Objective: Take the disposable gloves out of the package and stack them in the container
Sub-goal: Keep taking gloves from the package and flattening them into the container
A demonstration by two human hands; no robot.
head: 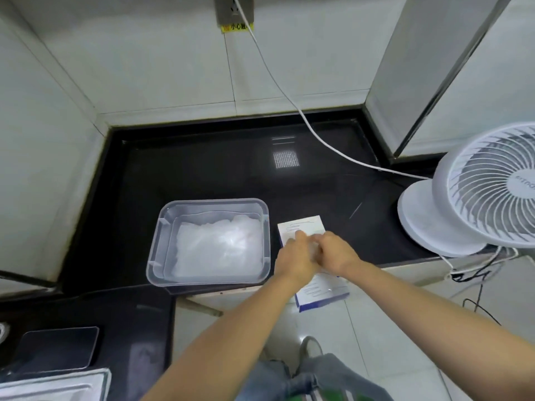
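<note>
A clear plastic container (162,235) stands on the black counter and holds a stack of translucent disposable gloves (220,250). Right of it lies the white and blue glove package (321,293), its near end jutting past the counter edge. My left hand (295,259) and my right hand (335,253) meet over the middle of the package, fingers pinched together on a thin translucent glove (314,248) at the opening. The opening itself is hidden under my hands.
A white desk fan (477,192) stands at the right end of the counter, its white cable (289,96) running up to a wall socket. A dark lid (58,350) and a white tray (55,386) lie at the lower left. Tiled walls enclose the counter.
</note>
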